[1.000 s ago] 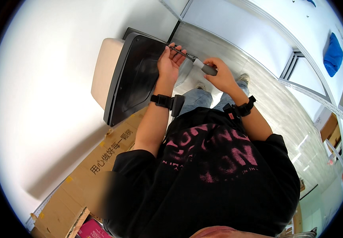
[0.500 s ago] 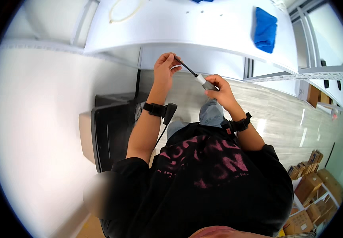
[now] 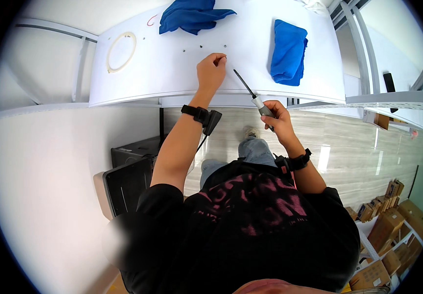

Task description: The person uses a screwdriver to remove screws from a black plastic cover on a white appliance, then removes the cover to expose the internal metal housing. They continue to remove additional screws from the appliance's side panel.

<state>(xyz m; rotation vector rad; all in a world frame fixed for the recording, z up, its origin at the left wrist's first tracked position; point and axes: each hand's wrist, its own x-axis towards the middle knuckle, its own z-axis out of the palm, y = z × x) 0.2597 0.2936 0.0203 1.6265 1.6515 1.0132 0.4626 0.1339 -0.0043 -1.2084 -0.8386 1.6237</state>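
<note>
A screwdriver (image 3: 260, 104) with a grey and white handle and a dark shaft is in my right hand (image 3: 279, 120), fingers closed round the handle. Its shaft slants up to the left over the front of the white table (image 3: 250, 59), tip apart from my left hand (image 3: 211, 72). My left hand is over the tabletop with fingertips pinched together; whatever is in the pinch is too small to make out. Just beyond it, small dark pieces like screws (image 3: 201, 46) lie spaced in a row.
A folded blue cloth (image 3: 288, 53) lies at the table's right, and a crumpled blue cloth (image 3: 192, 15) at the back. A cream ring (image 3: 134, 44) rests at the left. Below the table stands a black bin (image 3: 129, 186); cardboard boxes (image 3: 385, 230) fill a rack at lower right.
My left hand has left the screwdriver's tip and reached forward over the table. My right hand keeps the screwdriver, tip now free. More of the tabletop has come into view.
</note>
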